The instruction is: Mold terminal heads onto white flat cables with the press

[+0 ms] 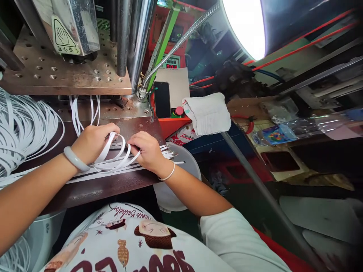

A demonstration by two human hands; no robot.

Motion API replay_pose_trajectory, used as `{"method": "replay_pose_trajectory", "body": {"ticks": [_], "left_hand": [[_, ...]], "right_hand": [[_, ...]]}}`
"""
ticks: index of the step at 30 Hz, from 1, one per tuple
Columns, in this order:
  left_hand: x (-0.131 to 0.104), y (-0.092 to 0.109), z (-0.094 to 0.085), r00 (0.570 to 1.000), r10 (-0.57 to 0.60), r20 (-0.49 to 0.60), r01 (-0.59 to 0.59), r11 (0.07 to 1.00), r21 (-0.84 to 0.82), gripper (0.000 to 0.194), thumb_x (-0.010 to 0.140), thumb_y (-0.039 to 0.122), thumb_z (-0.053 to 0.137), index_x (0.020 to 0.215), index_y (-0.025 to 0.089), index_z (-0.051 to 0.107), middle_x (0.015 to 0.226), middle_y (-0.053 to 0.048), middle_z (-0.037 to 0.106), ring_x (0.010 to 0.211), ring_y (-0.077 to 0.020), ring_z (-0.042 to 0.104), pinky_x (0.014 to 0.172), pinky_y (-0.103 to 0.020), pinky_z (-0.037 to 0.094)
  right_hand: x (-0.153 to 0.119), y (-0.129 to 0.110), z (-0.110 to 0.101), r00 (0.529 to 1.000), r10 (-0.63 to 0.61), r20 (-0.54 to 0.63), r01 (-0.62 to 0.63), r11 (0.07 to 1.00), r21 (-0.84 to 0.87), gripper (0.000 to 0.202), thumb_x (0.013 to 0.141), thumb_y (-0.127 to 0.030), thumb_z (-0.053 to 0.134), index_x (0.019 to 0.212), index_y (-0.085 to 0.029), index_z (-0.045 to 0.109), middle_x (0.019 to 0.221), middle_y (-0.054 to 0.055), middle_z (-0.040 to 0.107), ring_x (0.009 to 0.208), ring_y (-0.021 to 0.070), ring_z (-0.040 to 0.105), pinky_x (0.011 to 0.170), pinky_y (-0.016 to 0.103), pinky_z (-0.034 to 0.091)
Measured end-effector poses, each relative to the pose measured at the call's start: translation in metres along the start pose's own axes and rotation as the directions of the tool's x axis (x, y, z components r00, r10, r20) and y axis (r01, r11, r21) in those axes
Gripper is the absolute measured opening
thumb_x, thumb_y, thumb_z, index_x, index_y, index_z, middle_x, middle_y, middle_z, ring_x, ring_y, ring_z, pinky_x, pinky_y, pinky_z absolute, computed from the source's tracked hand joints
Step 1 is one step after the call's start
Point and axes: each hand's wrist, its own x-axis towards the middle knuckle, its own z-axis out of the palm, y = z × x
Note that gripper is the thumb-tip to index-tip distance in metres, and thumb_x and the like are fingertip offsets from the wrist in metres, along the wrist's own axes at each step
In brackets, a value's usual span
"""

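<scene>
My left hand (93, 141) is closed round a few looped white flat cables (109, 163), in front of the press. Opposite it, the fingers of my right hand (146, 148) are curled in a pinch on the other end of these loops. A small metal block (117, 145) shows partly between my hands. More white cables lie along the brown work table (104, 190) beneath my wrists, and their metal-tipped ends (169, 153) stick out past my right hand. The exact tips inside my fingers are hidden.
A big coil of white cable (25, 128) lies at the left. Above the table hangs the press plate (70, 77), with steel columns (123, 41). A phone (162, 100), a red button (179, 110), a folded white cloth (208, 113) and a white bucket (193, 166) are at the right.
</scene>
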Motion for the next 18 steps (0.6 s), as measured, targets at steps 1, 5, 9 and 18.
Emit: {"method": "replay_pose_trajectory", "body": {"ticks": [1, 5, 9, 18], "left_hand": [[0.000, 0.000, 0.000, 1.000, 0.005, 0.001, -0.005, 1.000, -0.009, 0.028, 0.095, 0.032, 0.045, 0.091, 0.020, 0.069, 0.082, -0.003, 0.075, 0.069, -0.0169, 0.068, 0.068, -0.026, 0.050], [-0.002, 0.005, -0.001, 0.999, 0.014, -0.049, -0.019, 0.993, -0.116, 0.022, 0.093, 0.027, 0.050, 0.088, 0.020, 0.070, 0.088, -0.001, 0.077, 0.080, -0.0160, 0.072, 0.078, -0.024, 0.053], [-0.005, 0.010, -0.003, 0.995, 0.097, -0.006, -0.097, 0.994, -0.058, 0.024, 0.094, 0.027, 0.048, 0.088, 0.020, 0.070, 0.082, 0.000, 0.076, 0.073, -0.0163, 0.069, 0.074, -0.026, 0.051], [-0.007, 0.020, -0.003, 0.948, 0.305, 0.095, -0.314, 0.943, 0.108, 0.032, 0.098, 0.019, 0.040, 0.085, 0.018, 0.069, 0.079, -0.007, 0.071, 0.076, -0.0219, 0.064, 0.077, -0.035, 0.050]], "right_hand": [[0.000, -0.001, 0.001, 1.000, 0.000, 0.012, 0.000, 1.000, -0.022, 0.025, 0.101, -0.018, 0.050, 0.089, -0.017, 0.071, 0.089, 0.009, 0.072, 0.082, 0.0195, 0.059, 0.078, 0.034, 0.046], [0.002, -0.007, -0.004, 0.992, 0.047, 0.121, -0.028, 0.988, -0.154, 0.025, 0.098, -0.016, 0.049, 0.084, -0.018, 0.070, 0.086, 0.009, 0.068, 0.081, 0.0207, 0.055, 0.076, 0.036, 0.041], [0.004, -0.010, -0.032, 0.969, 0.113, 0.220, -0.103, 0.993, -0.056, 0.016, 0.088, -0.011, 0.053, 0.096, -0.017, 0.065, 0.088, 0.006, 0.061, 0.078, 0.0198, 0.050, 0.074, 0.034, 0.042], [-0.021, 0.009, -0.086, 0.937, 0.256, 0.236, -0.160, 0.918, -0.362, 0.013, 0.095, -0.021, 0.063, 0.094, -0.018, 0.076, 0.091, 0.009, 0.063, 0.087, 0.0223, 0.056, 0.079, 0.037, 0.045]]}}
